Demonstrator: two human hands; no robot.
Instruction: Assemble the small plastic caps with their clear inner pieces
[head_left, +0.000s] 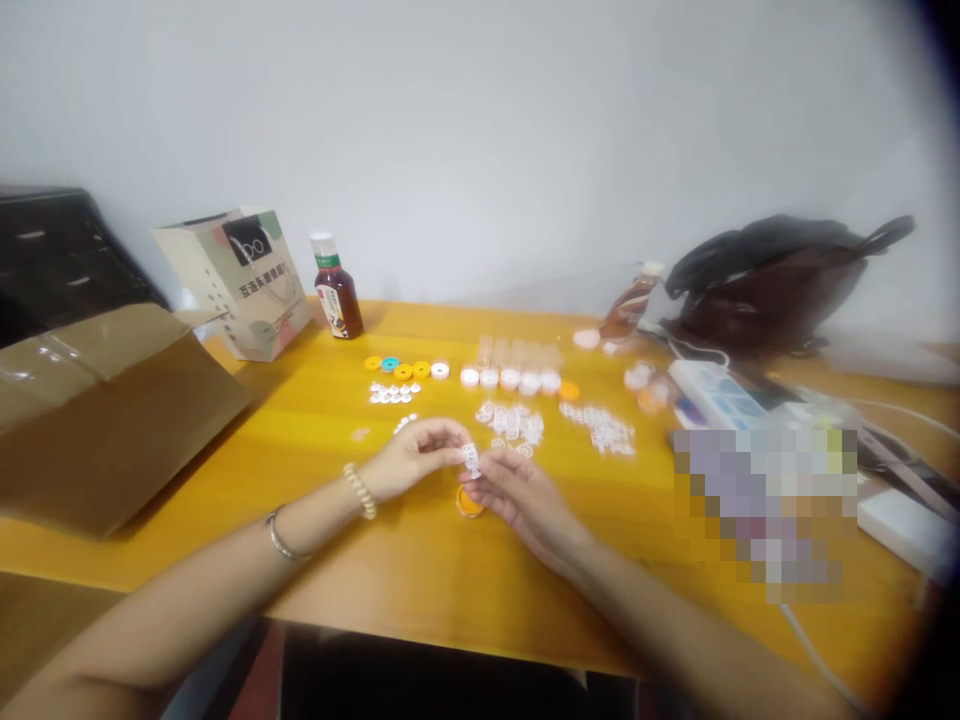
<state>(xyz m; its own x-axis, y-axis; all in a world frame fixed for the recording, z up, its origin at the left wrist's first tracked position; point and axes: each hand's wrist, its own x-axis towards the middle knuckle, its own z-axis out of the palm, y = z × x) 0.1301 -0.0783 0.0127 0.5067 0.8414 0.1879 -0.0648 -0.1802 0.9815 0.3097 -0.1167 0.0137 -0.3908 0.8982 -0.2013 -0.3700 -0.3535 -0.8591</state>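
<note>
My left hand [416,458] pinches a small white openwork plastic piece [470,459] between thumb and forefinger. On the other side of that piece, the fingertips of my right hand [529,497] close on its edge. Right below the fingers, an orange round cap-like part [470,505] lies on the table, partly covered by my right hand. Beyond the hands are a loose pile of white openwork pieces [514,422] and another pile of small white pieces [607,430]. Small white round parts [394,393] sit in rows farther left.
A row of white round caps [510,380] and several coloured discs [403,371] stretch across the wooden table [315,560]. A dark bottle [339,295] and paper bag [262,290] stand back left, near a cardboard box [112,420]. A power strip [716,392] and dark bag [780,285] lie right.
</note>
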